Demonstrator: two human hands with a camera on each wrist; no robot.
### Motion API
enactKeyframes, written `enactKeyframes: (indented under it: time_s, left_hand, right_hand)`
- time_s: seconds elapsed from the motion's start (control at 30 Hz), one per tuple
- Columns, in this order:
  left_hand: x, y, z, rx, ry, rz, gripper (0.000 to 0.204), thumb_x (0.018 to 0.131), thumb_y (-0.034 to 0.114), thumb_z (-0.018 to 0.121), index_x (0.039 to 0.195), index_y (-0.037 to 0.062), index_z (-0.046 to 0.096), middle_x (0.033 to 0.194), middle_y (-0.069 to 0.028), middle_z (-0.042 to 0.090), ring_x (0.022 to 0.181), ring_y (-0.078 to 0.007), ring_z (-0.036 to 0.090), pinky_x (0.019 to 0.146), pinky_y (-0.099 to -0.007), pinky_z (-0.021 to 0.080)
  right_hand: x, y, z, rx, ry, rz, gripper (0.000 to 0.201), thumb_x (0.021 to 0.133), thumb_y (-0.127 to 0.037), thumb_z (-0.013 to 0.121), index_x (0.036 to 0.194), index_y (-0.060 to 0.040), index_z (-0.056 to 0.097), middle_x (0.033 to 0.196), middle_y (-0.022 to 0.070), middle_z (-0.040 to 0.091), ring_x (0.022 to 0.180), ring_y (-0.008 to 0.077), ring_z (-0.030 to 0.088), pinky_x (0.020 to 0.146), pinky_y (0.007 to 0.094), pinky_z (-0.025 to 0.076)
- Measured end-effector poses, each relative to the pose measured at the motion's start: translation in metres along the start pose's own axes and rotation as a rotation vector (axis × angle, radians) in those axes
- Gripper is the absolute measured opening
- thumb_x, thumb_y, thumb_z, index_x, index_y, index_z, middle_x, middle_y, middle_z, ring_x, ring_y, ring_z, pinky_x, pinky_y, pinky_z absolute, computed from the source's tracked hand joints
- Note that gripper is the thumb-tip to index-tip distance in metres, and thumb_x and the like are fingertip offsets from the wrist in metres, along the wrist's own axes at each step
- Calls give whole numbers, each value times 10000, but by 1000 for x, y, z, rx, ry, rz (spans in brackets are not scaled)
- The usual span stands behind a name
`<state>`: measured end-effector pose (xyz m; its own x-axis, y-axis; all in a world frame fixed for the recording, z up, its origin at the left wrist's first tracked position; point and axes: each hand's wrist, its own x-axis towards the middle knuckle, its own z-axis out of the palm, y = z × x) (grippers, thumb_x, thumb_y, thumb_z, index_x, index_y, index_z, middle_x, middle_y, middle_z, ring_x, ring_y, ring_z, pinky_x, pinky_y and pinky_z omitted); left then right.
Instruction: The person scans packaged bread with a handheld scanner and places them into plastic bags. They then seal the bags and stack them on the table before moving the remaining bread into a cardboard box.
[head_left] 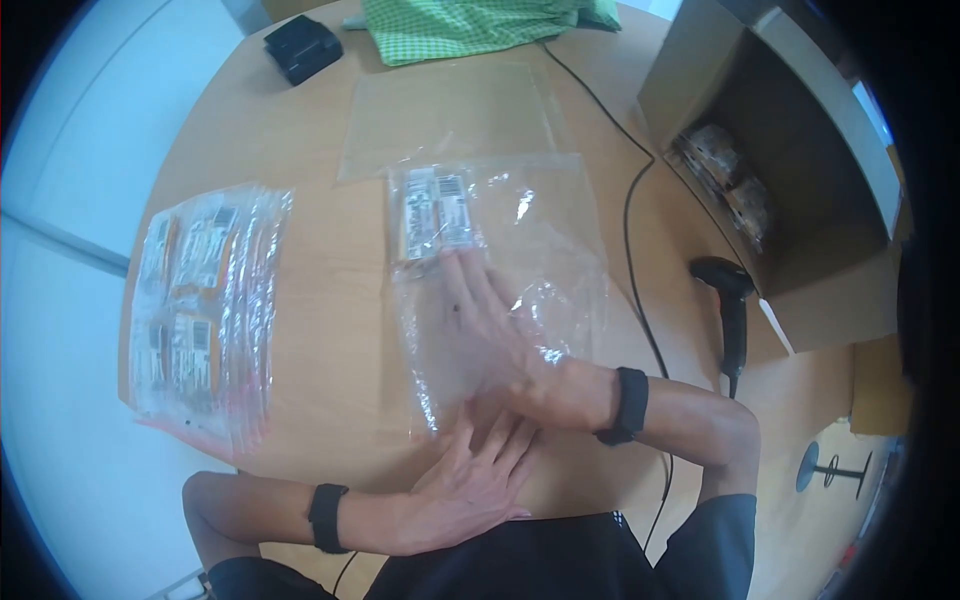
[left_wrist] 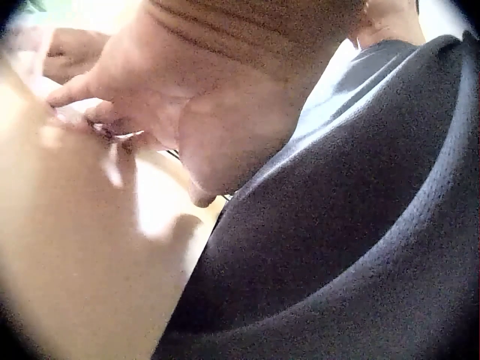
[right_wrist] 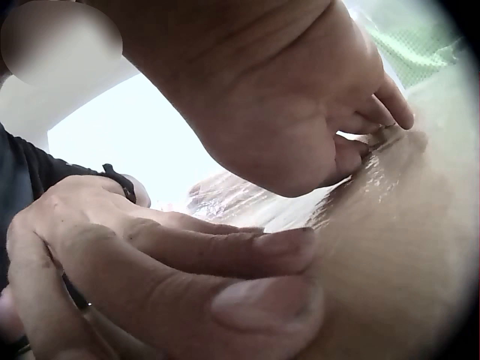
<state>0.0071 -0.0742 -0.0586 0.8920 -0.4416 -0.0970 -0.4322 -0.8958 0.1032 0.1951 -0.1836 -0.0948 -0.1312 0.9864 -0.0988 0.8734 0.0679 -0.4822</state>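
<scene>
A large clear plastic bag [head_left: 570, 240] lies flat in the middle of the table, with small labelled packets [head_left: 437, 215] in its upper left corner. The right hand [head_left: 490, 330] is inside or under the film, fingers extended, its fingertips at the lower edge of the packets; which side of the film cannot be told. Near the table's front edge, the left hand [head_left: 475, 475] rests with fingers extended by the bag's lower end, just below the right wrist. In the right wrist view the left hand [right_wrist: 150, 262] shows close beside the right hand [right_wrist: 292, 112].
Stacked filled bags [head_left: 205, 310] lie at the left. Another clear bag [head_left: 450, 105] and green checked cloth [head_left: 470, 25] are beyond. A black object [head_left: 302, 48] is at the back left. At the right are a scanner [head_left: 733, 315], its cable and an open carton [head_left: 820, 130] holding packets.
</scene>
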Motion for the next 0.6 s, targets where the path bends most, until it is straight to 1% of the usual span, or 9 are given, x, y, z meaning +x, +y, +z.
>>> enactKeyframes:
  time_s: [0.03, 0.07, 0.13, 0.2, 0.23, 0.3, 0.37, 0.43, 0.6]
  left_hand:
    - [-3, 3, 0, -47, -146, -27, 826, 970, 653, 572, 1488, 12, 543, 1451, -211, 531, 1381, -410, 480, 1200, -695, 257]
    - [-4, 5, 1, -90, -286, -50, 803, 969, 648, 575, 1490, 37, 548, 1466, -202, 527, 1393, -397, 470, 1211, -674, 254]
    - [-10, 2, 17, -121, -116, -18, 756, 970, 587, 599, 1492, 42, 547, 1498, -186, 531, 1434, -402, 452, 1181, -694, 293]
    - [-3, -3, 18, -158, 53, 13, 713, 971, 527, 622, 1494, 48, 547, 1529, -171, 535, 1474, -407, 434, 1152, -713, 331]
    - [-1, -3, 5, -111, -48, 30, 690, 970, 533, 634, 1461, 51, 573, 1525, -182, 529, 1470, -409, 429, 1159, -673, 340]
    - [-1, -2, -20, -6, -258, 48, 648, 968, 545, 657, 1395, 59, 627, 1519, -205, 516, 1460, -414, 418, 1173, -593, 357]
    - [1, -5, -36, -13, -189, 98, 659, 955, 523, 684, 1408, 50, 616, 1532, -209, 508, 1466, -423, 413, 1163, -591, 373]
    - [6, -13, -42, -119, -66, 184, 603, 948, 447, 736, 1371, 29, 639, 1491, -200, 556, 1397, -398, 517, 1115, -531, 449]
    - [6, -22, -61, -459, 114, 188, 470, 982, 362, 736, 1282, 3, 693, 1412, -193, 617, 1274, -343, 633, 1069, -417, 509]
  right_hand:
    - [0, 0, 11, 8, 159, -92, 306, 860, -188, 659, 1075, 21, 716, 1214, 265, 688, 1186, 337, 678, 993, 427, 558]
    - [-5, 4, 51, -330, 601, -455, 262, 855, -176, 661, 1040, 3, 711, 1138, 219, 716, 1087, 295, 722, 907, 407, 594]
    - [-2, -76, -18, -182, 159, -22, 284, 850, -170, 649, 1084, -18, 700, 1059, 128, 709, 941, 227, 735, 790, 390, 605]
    - [-32, -83, -46, -218, 305, -120, 278, 833, -174, 653, 1066, -28, 698, 1033, 105, 699, 898, 212, 724, 761, 375, 599]
    - [-44, -83, -61, -244, 451, -263, 273, 816, -177, 657, 1049, -39, 696, 1007, 82, 690, 855, 198, 714, 732, 360, 593]
    - [-67, -50, -103, -275, 566, -111, 296, 758, -193, 688, 1016, -48, 695, 977, 78, 683, 814, 218, 694, 649, 372, 575]
    - [-88, 24, -136, -618, 576, 211, 166, 812, -178, 724, 942, -88, 672, 937, 80, 682, 752, 285, 664, 593, 403, 550]
    - [-110, 103, -161, -631, 782, 582, 164, 905, -218, 709, 949, -62, 683, 1041, 149, 727, 936, 371, 717, 729, 508, 584]
    - [-164, 210, -176, -641, 534, 1066, 236, 938, -281, 729, 997, -55, 698, 1033, 194, 738, 969, 402, 725, 856, 523, 579]
